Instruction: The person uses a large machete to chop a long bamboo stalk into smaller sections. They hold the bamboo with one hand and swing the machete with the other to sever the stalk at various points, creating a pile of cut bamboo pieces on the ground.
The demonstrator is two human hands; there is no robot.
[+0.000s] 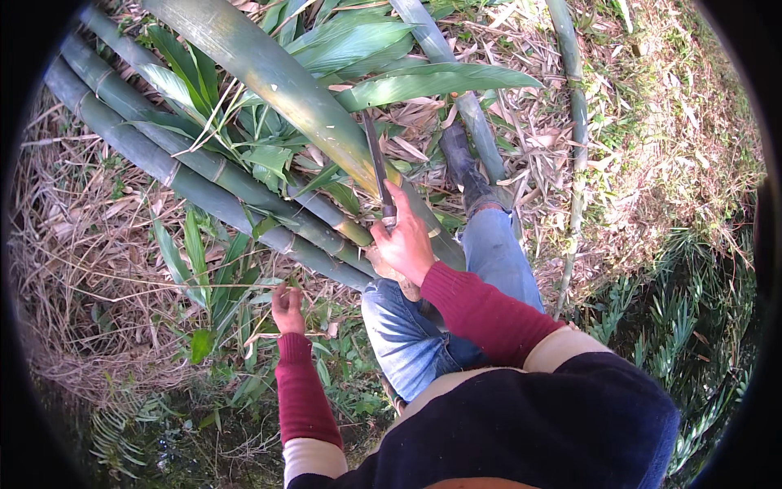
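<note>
bamboo pole [273,73]; knife [375,155] over it, in right grip [406,240]

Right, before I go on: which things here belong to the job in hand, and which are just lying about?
In use:
knife, gripped by the right hand
thick bamboo pole, behind the knife in this view

Apparently just lying about:
bamboo poles at left
slim pole at right
dry leaves

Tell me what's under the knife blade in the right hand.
Beneath the blade, seen from above, runs the thick bamboo stem, partly yellowish there. The strip directly behind the blade is covered, and the right hand hides more of the stem.
</note>
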